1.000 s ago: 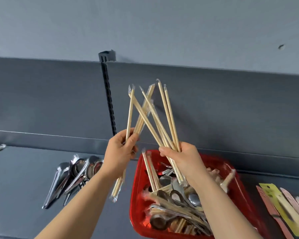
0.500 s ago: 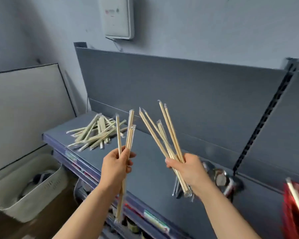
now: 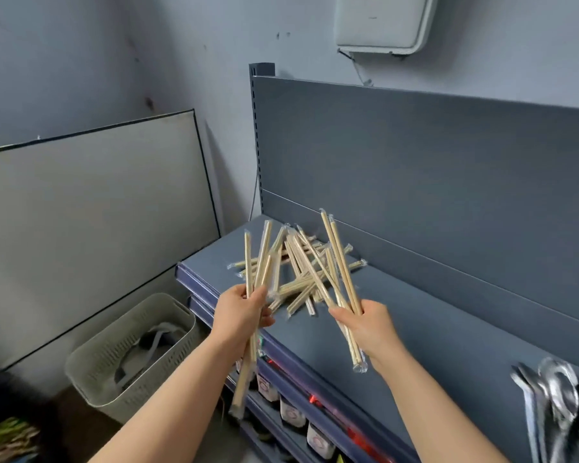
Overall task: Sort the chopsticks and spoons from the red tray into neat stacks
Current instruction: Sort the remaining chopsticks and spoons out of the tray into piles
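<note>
The grey shelf (image 3: 432,329) fills the right side. A pale board (image 3: 97,212) leans on the wall at the left, with a plastic basket (image 3: 107,362) on the floor below it. A loose pile of wrapped chopsticks (image 3: 301,285) lies at the far left end of the shelf, and some metal spoons (image 3: 555,399) lie at its near right end. The left hand (image 3: 239,312) grips a few wrapped chopsticks (image 3: 261,259), its fingers curled round them. The right hand (image 3: 368,324) grips a fanned bundle (image 3: 336,248) the same way. Both hands are just in front of the pile.

Beige slotted basket (image 3: 121,385) on the floor, grey board (image 3: 91,208) against wall, white wall box (image 3: 381,21), grey shelf (image 3: 432,329)
</note>
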`<state>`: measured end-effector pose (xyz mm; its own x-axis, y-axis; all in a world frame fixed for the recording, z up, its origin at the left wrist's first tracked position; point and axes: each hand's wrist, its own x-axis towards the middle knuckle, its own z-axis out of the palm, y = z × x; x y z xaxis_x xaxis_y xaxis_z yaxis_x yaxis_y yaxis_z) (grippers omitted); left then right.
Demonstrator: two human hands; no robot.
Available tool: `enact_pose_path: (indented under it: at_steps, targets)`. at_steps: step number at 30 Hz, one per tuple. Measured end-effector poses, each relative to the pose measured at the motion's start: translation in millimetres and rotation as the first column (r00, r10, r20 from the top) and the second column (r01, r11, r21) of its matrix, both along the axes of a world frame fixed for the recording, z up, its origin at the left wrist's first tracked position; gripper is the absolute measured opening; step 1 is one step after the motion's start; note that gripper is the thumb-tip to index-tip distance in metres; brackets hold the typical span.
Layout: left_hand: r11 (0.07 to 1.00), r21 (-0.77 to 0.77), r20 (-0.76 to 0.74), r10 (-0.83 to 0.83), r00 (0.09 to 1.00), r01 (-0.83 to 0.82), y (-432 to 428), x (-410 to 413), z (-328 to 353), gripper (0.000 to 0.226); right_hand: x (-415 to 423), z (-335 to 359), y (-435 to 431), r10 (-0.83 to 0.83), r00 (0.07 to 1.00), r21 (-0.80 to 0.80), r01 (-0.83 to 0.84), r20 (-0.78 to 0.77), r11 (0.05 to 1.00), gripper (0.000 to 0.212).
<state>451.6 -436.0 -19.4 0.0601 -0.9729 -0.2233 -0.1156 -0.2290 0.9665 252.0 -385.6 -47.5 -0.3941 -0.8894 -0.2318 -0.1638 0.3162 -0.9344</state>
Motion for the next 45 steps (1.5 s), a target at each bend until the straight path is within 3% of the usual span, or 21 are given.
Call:
enact_pose_path:
  at_steps: [4,9,11,15,21,25,32,37,40,45]
  targets:
    - [0.999,0.043,0.082,-0.016,0.997,0.013,-71.8,1.2,-17.5,0.018,9.6,-11.6,-58.9,-0.022,1.000,0.027,0.023,-0.010,0.999,0.013]
    - [0.999,0.002,0.430,-0.038,0.902,0.042,-158.8,-0.6,-42.5,0.036,17.7,-23.2,-134.1,-0.008,0.996,0.070,0.015,-0.091,0.997,0.011]
    - [0.998,0.012,0.493,-0.053,0.869,0.054,-183.7,-0.9,-51.3,0.035,21.7,-25.9,-157.5,0.010,0.983,0.110,0.010,-0.181,0.994,0.019]
    - [0.994,0.016,0.543,-0.097,0.834,0.106,-219.4,0.1,-63.3,0.023,30.7,-26.7,-188.1,0.044,0.960,0.141,-0.005,-0.278,0.990,0.020]
    - [0.968,-0.030,0.567,-0.188,0.802,0.248,-252.7,1.2,-75.6,0.016,37.6,-35.4,-197.9,-0.062,0.883,0.100,0.122,-0.464,0.988,0.024]
    - [0.934,-0.027,0.573,-0.277,0.771,0.356,-264.8,9.6,-80.7,0.012,45.8,-39.9,-195.5,-0.182,0.844,0.058,0.243,-0.504,0.968,0.024]
    - [0.813,0.061,0.728,-0.433,0.531,0.579,-278.6,29.2,-83.2,0.024,72.2,-37.2,-188.8,-0.201,0.789,0.167,0.357,-0.581,0.919,0.040]
    - [0.712,0.035,0.786,-0.453,0.421,0.701,-281.2,41.5,-74.2,0.035,84.7,-22.1,-174.3,-0.338,0.761,0.111,0.470,-0.553,0.876,0.041]
    - [0.639,-0.084,0.780,-0.435,0.449,0.765,-280.6,43.0,-60.4,0.038,88.4,-10.5,-149.1,-0.496,0.713,0.021,0.581,-0.496,0.814,0.036]
    - [0.500,-0.298,0.611,-0.555,0.564,0.813,-258.7,30.5,-34.4,0.029,93.7,8.6,-81.1,-0.751,0.586,-0.100,0.764,-0.305,0.637,0.036]
